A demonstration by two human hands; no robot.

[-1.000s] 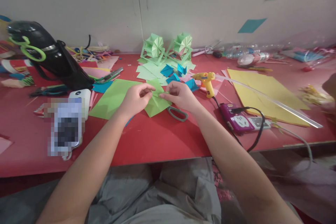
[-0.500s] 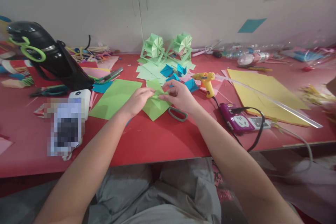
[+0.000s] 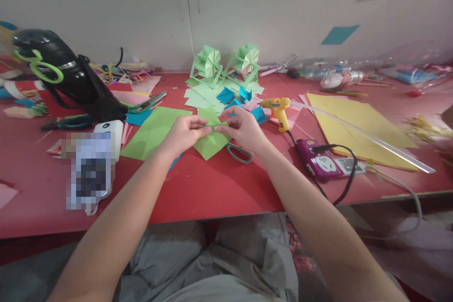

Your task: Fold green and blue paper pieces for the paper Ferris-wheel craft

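A green square of origami paper point(image 3: 208, 147) lies cornerwise on the red table, with creases near its middle. On its left side, my left hand point(image 3: 184, 134) is closed, thumb against the fingers, pinching the paper close to the centre. From the right, my right hand point(image 3: 246, 131) pinches the same paper, its thumb tip almost meeting the left thumb. Under my left hand is a larger green sheet point(image 3: 150, 127). A grey scissors handle point(image 3: 240, 154) sticks out beside the paper, below my right hand; its blades are hidden.
Blue folded pieces point(image 3: 225, 95) and green paper models point(image 3: 208, 62) stand behind my hands. A yellow glue gun point(image 3: 281, 115), a purple power strip point(image 3: 316, 161) and yellow sheets point(image 3: 357, 127) are to the right. A black bottle point(image 3: 67, 68) and a phone point(image 3: 91, 170) are at left.
My left hand has turned from lying over the paper to a pinch, its thumb now showing near the centre. My right hand has hardly moved.
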